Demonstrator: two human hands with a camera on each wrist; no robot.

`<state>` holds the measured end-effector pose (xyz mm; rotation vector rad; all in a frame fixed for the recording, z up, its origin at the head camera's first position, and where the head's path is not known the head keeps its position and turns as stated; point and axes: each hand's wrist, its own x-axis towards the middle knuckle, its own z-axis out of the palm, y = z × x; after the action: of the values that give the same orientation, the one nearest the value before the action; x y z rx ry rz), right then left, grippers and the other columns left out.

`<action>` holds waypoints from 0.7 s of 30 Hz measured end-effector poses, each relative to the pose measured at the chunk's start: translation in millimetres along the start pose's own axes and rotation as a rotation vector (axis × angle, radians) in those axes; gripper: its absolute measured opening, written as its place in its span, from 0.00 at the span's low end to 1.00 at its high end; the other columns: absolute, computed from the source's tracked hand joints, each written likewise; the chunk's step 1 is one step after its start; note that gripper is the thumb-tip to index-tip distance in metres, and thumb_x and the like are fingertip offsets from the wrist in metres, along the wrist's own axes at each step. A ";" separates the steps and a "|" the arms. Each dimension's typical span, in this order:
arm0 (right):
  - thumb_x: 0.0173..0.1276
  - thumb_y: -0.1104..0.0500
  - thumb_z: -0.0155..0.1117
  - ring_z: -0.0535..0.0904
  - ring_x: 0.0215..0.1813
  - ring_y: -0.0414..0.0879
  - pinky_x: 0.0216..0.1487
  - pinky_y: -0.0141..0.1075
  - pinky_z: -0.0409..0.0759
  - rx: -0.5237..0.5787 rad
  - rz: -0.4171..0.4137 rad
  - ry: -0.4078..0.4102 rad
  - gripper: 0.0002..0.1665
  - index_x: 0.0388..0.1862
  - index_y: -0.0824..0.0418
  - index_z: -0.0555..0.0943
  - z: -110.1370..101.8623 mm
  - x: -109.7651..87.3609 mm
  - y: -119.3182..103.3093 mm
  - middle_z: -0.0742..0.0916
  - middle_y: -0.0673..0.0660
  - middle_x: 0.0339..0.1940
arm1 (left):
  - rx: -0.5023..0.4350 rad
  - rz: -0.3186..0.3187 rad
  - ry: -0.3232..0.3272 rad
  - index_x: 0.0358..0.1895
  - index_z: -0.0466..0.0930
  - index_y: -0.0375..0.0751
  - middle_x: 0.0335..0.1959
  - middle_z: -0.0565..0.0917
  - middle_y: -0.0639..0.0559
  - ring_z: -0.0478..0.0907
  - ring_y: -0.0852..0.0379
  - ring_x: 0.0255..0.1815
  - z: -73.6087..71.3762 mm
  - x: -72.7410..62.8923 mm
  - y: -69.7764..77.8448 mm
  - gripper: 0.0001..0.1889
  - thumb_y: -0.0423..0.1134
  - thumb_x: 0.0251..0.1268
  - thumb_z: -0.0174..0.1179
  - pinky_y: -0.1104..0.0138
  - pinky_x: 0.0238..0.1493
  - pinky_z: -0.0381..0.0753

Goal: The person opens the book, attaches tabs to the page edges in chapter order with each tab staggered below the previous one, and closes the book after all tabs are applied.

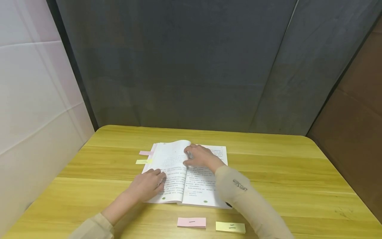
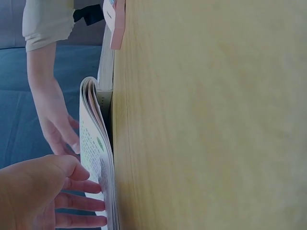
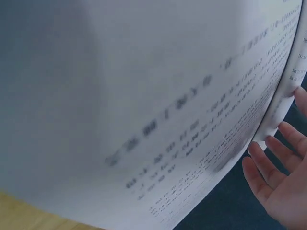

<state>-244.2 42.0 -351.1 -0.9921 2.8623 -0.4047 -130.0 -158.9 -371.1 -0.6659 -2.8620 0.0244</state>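
An open book (image 1: 199, 196) with printed pages lies on the table, its left part curving up toward the spine. My left hand (image 1: 148, 184) rests on the lower left page. In the left wrist view, that hand's fingers (image 2: 79, 202) stretch across the page near its outer edge. My right hand (image 1: 200, 156) is at the upper part of the spine, thumb and fingers spread over the fold. The right wrist view shows its fingers (image 3: 272, 165) extended against the paper close to the fold. A pink tab (image 1: 145, 153) and a yellow tab (image 1: 144, 161) stick out from the book's left edge.
A pink sticky-note pad (image 1: 191, 222) and a yellow one (image 1: 230, 227), both with dark marks, lie in front of the book. The wooden table (image 1: 283, 172) is bounded by a dark back panel (image 1: 179, 66), a white left panel (image 1: 35, 83) and a brown right panel (image 1: 352, 116).
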 end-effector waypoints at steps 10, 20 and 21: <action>0.58 0.42 0.57 0.57 0.64 0.50 0.58 0.46 0.59 0.015 0.067 -0.079 0.30 0.58 0.49 0.69 -0.2 2.5 -3.8 0.67 0.49 0.62 | 0.007 -0.004 -0.005 0.37 0.78 0.40 0.30 0.75 0.52 0.73 0.53 0.31 -2.3 -2.1 -0.8 0.11 0.40 0.52 0.54 0.65 0.20 0.69; 0.58 0.41 0.55 0.60 0.60 0.50 0.56 0.48 0.61 -0.019 0.065 -0.089 0.30 0.59 0.49 0.69 4.7 6.0 -6.8 0.66 0.49 0.62 | 0.017 -0.001 -0.005 0.38 0.78 0.40 0.31 0.75 0.52 0.73 0.53 0.32 -2.8 -4.2 -3.1 0.11 0.39 0.53 0.53 0.65 0.20 0.70; 0.58 0.41 0.55 0.60 0.60 0.50 0.56 0.48 0.61 -0.033 0.067 -0.090 0.30 0.59 0.49 0.69 4.8 6.2 -7.2 0.66 0.49 0.62 | 0.017 0.001 -0.005 0.38 0.78 0.40 0.31 0.75 0.52 0.73 0.53 0.32 -2.9 -4.2 -3.2 0.11 0.39 0.53 0.53 0.65 0.20 0.70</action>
<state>-244.0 31.7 -353.6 -0.8933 2.8207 -0.2999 -127.1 -163.7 -368.9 -0.6655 -2.8625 0.0507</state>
